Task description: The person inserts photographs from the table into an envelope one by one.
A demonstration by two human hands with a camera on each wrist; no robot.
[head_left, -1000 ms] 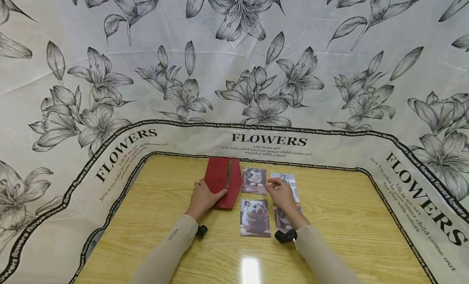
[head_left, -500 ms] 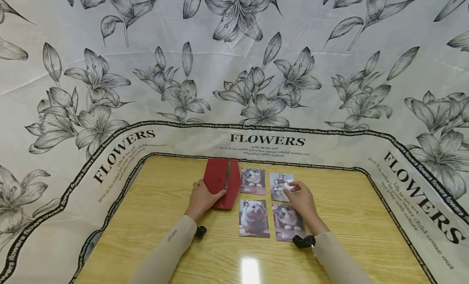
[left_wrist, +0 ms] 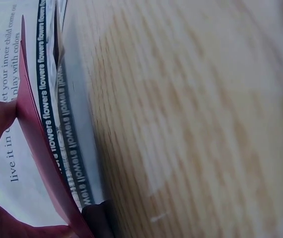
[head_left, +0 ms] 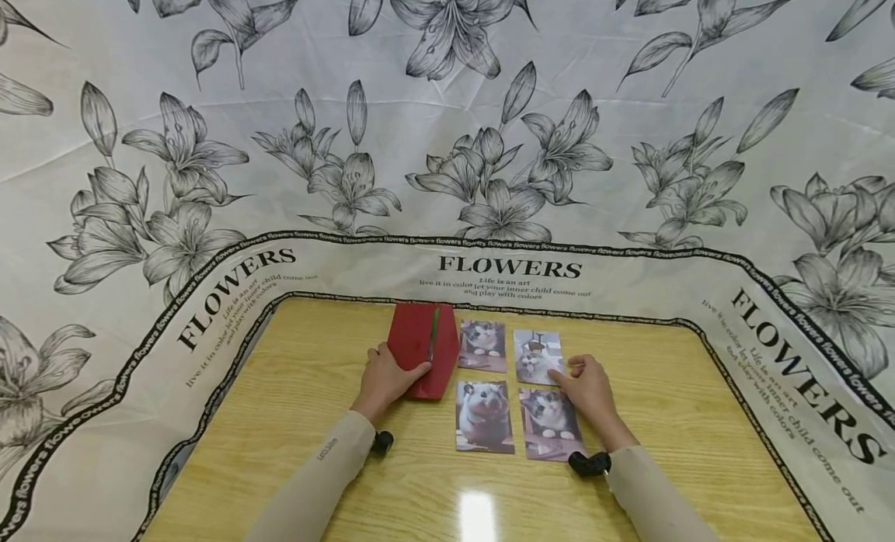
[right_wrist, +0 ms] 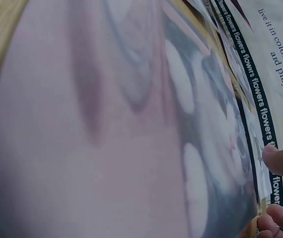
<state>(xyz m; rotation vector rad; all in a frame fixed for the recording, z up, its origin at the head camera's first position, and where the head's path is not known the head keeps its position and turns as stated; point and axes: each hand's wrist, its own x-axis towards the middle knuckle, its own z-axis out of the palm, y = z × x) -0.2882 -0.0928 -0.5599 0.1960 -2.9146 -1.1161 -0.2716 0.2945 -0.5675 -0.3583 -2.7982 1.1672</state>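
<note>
Right hand (head_left: 590, 390) rightward, thumb (head_left: 558, 377) over card (head_left: 535, 357)

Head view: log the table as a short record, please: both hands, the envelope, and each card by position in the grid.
left hand: grips the red envelope
right hand: at the near right corner of the far-right card; firm contact unclear
envelope state: flat, green strip showing in a slit
card layout: two by two, pictures up, right of the envelope
far-left card: cat
far-right card picture: pale, partly covered
near-left card: white rodent
near-right card: cat, both paws showing
surface: wood-grain table
</note>
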